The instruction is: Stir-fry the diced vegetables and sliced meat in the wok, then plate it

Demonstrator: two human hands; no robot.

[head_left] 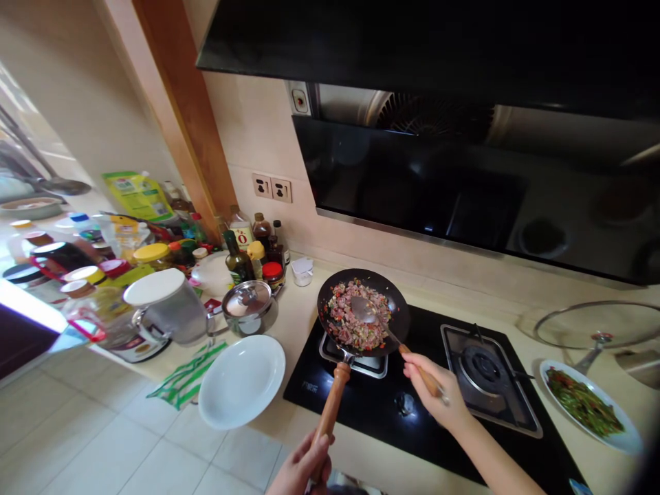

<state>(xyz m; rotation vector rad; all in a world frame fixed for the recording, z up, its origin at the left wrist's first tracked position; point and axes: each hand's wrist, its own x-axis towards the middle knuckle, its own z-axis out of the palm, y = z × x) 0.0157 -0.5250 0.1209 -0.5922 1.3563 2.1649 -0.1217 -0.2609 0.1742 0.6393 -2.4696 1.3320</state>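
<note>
A black wok (399,311) full of chopped meat and vegetables sits on the left burner of a black gas hob (412,412). My left hand (304,467) is closed round the end of the wok's long wooden handle (333,402) at the bottom of the view. My right hand (433,392) grips the wooden handle of a metal spatula (364,309), whose blade rests on the food in the wok.
An empty white plate (241,379) lies left of the hob on the counter edge. A lidded steel pot (250,307), a white jug, bottles and jars crowd the left. A plate of green vegetables (588,405) and a glass lid (592,326) are at the right.
</note>
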